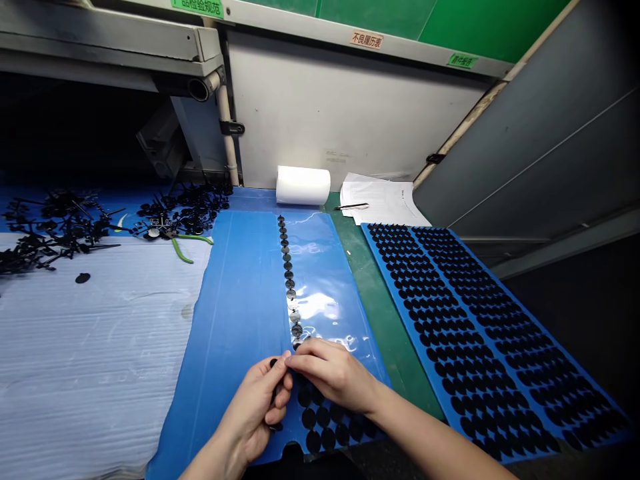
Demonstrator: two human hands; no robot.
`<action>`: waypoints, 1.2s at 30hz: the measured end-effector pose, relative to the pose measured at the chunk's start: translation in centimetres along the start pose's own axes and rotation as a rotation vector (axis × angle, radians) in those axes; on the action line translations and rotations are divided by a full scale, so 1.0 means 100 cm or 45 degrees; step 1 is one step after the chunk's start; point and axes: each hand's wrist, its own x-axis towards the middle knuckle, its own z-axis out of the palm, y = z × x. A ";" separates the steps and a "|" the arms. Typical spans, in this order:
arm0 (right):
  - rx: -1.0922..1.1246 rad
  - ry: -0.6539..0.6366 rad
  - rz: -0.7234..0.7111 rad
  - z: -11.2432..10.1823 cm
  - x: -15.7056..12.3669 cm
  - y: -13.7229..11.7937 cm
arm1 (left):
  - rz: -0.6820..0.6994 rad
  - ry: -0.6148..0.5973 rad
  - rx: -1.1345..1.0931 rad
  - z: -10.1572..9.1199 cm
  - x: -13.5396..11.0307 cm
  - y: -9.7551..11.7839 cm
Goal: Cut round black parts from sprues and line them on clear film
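Observation:
My left hand (253,407) holds a narrow stack of black discs (274,393) upright between thumb and fingers. My right hand (330,373) reaches across, its fingertips pinching the top of that stack. Just beyond the fingertips, a long row of overlapping black and silvery discs (287,280) runs up a clear plastic film (325,280) on a blue sheet (235,320). Under my hands, rows of black discs (320,419) lie on a blue perforated board, partly hidden by my right hand. A larger blue board (480,340) holds many black discs in dense rows at right.
Green-handled pliers (183,243) lie beside heaps of black moulded runners (60,230) at the far left. White corrugated sheet (90,360) covers the left bench. A white roll (303,185), papers (380,200) and a pen (351,207) stand at the back, before a pale panel.

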 end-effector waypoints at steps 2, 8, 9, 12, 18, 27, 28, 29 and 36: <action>0.012 0.111 0.065 -0.001 -0.001 0.008 | 0.046 0.056 -0.025 -0.001 0.000 0.002; -0.099 0.299 0.408 -0.006 -0.001 0.039 | 0.049 0.124 -0.209 -0.011 -0.005 0.020; -0.116 0.301 0.419 -0.005 -0.001 0.042 | 0.023 0.102 -0.281 -0.012 -0.006 0.023; -0.164 0.301 0.451 -0.004 0.001 0.045 | -0.031 0.021 -0.517 -0.015 -0.006 0.028; -0.227 0.264 0.487 0.000 0.003 0.044 | -0.034 -0.019 -0.653 -0.016 -0.002 0.028; -0.316 0.220 0.512 0.002 0.006 0.044 | -0.021 -0.009 -0.683 -0.011 0.004 0.030; -0.326 0.216 0.512 0.003 0.006 0.044 | -0.017 -0.004 -0.689 -0.010 0.004 0.030; -0.334 0.212 0.510 0.003 0.006 0.045 | -0.015 0.002 -0.695 -0.009 0.005 0.031; -0.318 0.222 0.466 -0.004 0.009 0.025 | 0.054 0.091 -0.739 -0.003 0.008 0.037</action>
